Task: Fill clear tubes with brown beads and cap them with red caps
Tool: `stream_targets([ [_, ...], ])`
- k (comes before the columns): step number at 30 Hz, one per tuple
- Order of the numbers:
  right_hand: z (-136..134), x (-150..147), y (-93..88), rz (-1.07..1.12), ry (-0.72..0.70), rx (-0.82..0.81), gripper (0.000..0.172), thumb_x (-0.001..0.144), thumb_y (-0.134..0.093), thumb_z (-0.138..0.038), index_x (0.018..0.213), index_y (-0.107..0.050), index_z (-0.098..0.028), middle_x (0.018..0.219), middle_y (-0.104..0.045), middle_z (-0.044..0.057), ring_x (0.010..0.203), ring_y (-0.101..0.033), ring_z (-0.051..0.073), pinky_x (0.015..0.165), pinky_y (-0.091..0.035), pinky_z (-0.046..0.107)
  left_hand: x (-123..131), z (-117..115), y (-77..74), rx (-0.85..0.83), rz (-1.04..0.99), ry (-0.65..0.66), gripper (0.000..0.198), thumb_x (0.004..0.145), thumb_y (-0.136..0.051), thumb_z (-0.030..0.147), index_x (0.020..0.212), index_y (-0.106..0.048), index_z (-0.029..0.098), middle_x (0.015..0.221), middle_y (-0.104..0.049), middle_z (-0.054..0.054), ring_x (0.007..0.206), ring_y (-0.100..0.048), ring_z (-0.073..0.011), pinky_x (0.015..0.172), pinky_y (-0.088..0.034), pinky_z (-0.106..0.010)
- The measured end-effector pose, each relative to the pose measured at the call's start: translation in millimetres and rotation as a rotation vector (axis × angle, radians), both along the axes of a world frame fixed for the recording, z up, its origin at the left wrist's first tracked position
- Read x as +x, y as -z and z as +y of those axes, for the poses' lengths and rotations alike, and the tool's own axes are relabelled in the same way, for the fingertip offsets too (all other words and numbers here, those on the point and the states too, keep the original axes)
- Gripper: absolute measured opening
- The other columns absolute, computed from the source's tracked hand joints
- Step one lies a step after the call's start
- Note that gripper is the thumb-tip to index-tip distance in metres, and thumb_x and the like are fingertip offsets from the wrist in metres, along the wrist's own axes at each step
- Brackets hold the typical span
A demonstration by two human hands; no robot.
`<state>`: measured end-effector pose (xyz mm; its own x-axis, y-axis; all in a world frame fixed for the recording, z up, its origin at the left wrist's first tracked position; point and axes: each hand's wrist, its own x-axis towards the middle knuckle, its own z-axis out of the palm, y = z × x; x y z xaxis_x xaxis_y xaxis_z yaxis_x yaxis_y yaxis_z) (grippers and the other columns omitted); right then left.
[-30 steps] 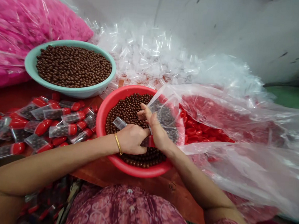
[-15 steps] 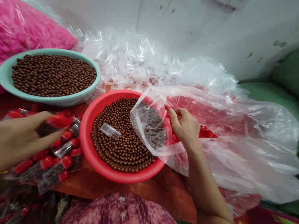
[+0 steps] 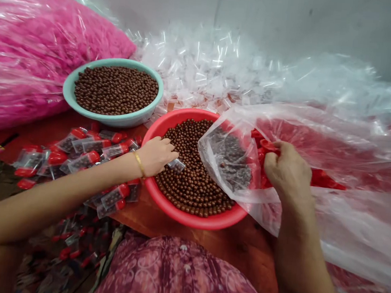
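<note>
A red basin (image 3: 194, 224) full of shiny brown beads (image 3: 192, 191) stands in front of me. My left hand (image 3: 156, 156) reaches over its left rim, fingers curled round a small clear plastic box (image 3: 176, 165) at the beads' surface; part of the box is hidden under the hand. To the right, my right hand (image 3: 288, 167) pinches a red plastic cap (image 3: 269, 145) at the mouth of a clear plastic bag (image 3: 323, 116) of red caps. That bag's edge drapes over the basin's right side.
A turquoise basin (image 3: 109, 121) of brown beads stands behind left, beside a large bag of pink pieces (image 3: 50, 54). Several filled boxes with red caps (image 3: 82, 160) lie left of the red basin, more lower down. Clear plastic boxes (image 3: 201, 70) are heaped along the wall.
My left hand has moved right, from the filled boxes to the clear box in the red basin. My right hand has lifted a red cap slightly at the bag. The view has shifted left.
</note>
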<state>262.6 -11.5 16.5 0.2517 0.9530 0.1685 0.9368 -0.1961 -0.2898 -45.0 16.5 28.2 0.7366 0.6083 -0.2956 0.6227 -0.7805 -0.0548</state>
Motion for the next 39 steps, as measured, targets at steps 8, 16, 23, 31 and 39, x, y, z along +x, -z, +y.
stream_targets([
  [8, -19, -70, 12.9, 0.701, -0.351, 0.077, 0.027, 0.074, -0.061, -0.045, 0.077, -0.060, -0.018, 0.065, -0.058, 0.000, 0.058, -0.048, 0.012, 0.055, -0.038, 0.025, 16, 14, 6.2, -0.128, -0.058, -0.029, 0.024, 0.084, -0.054, 0.026, 0.103, -0.052, 0.013, 0.100, -0.065, -0.011, 0.091, -0.061, -0.0217, 0.075, -0.043, -0.029],
  [16, 13, -98, 22.1, 0.949, -0.732, -0.351, 0.043, 0.076, -0.054, -0.057, 0.060, -0.046, -0.017, 0.054, -0.034, -0.006, 0.050, -0.029, 0.006, 0.047, -0.023, 0.021, 13, 6, -12.6, -0.338, -0.312, -0.165, 0.014, 0.086, -0.049, 0.029, 0.092, -0.050, 0.016, 0.080, -0.060, -0.001, 0.070, -0.056, -0.0126, 0.061, -0.039, -0.021],
  [23, 45, -97, 38.4, 0.759, -0.645, -0.245, 0.040, 0.076, -0.054, -0.053, 0.058, -0.047, -0.018, 0.051, -0.036, -0.006, 0.048, -0.031, 0.007, 0.048, -0.026, 0.022, -14, 3, -31.1, -0.245, -0.104, -0.216, 0.024, 0.090, -0.038, 0.031, 0.089, -0.056, 0.015, 0.085, -0.063, -0.004, 0.079, -0.060, -0.0154, 0.069, -0.043, -0.023],
  [31, 40, -107, 21.6, 0.799, -0.487, 0.039, 0.039, 0.083, -0.053, -0.044, 0.112, -0.054, -0.018, 0.097, -0.063, 0.005, 0.079, -0.056, 0.015, 0.070, -0.047, 0.028, 36, -3, 10.0, -0.195, 0.102, -0.076, 0.020, 0.080, -0.048, 0.008, 0.076, -0.067, 0.011, 0.085, -0.068, -0.016, 0.083, -0.066, -0.0247, 0.069, -0.048, -0.031],
  [39, -5, -79, 18.6, 1.244, -0.251, -0.004, 0.043, 0.078, -0.050, -0.063, 0.092, -0.051, -0.022, 0.055, -0.035, -0.008, 0.039, -0.031, 0.006, 0.037, -0.034, 0.021, 75, 18, 42.2, -0.461, -0.098, -0.074, 0.005, 0.068, -0.061, 0.013, 0.068, -0.065, 0.015, 0.075, -0.070, -0.006, 0.073, -0.063, -0.0196, 0.065, -0.047, -0.026],
])
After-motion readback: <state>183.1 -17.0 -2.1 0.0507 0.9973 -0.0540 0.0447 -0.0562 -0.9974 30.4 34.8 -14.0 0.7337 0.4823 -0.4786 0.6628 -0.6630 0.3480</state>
